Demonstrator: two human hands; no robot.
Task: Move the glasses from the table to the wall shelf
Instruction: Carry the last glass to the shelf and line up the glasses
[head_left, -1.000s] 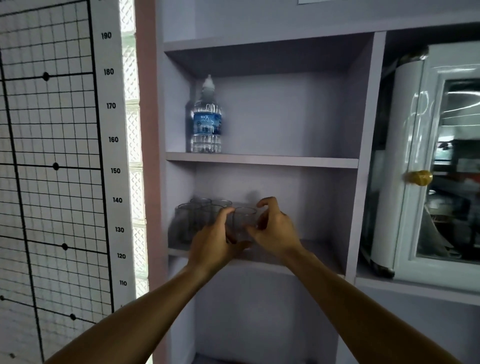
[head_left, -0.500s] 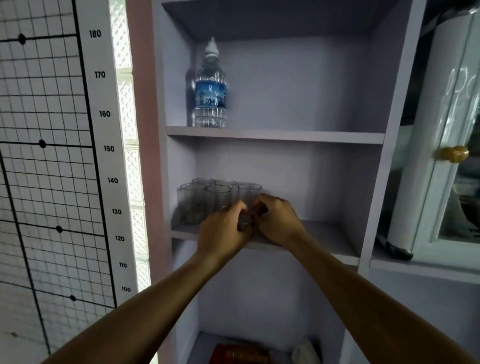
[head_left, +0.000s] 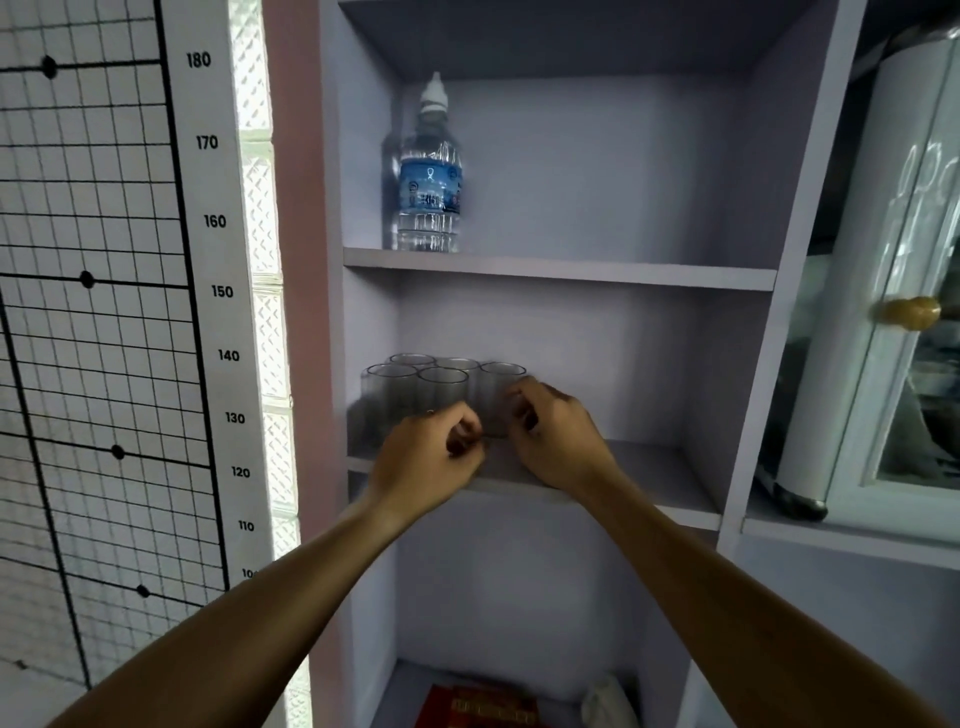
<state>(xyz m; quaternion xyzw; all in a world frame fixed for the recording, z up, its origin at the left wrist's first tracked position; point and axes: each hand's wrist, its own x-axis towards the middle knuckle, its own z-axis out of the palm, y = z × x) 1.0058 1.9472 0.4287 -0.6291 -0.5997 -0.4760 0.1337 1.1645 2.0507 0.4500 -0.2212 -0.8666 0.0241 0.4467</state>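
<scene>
Your left hand (head_left: 434, 457) and right hand (head_left: 553, 436), fingers curled, pinch one clear cylindrical drinking glass (head_left: 500, 400) (rightmost of five) on the lilac wall shelf (head_left: 649, 475), probably seating it beside its neighbours.

Bare forearms; ring on left hand (head_left: 428, 460)
</scene>
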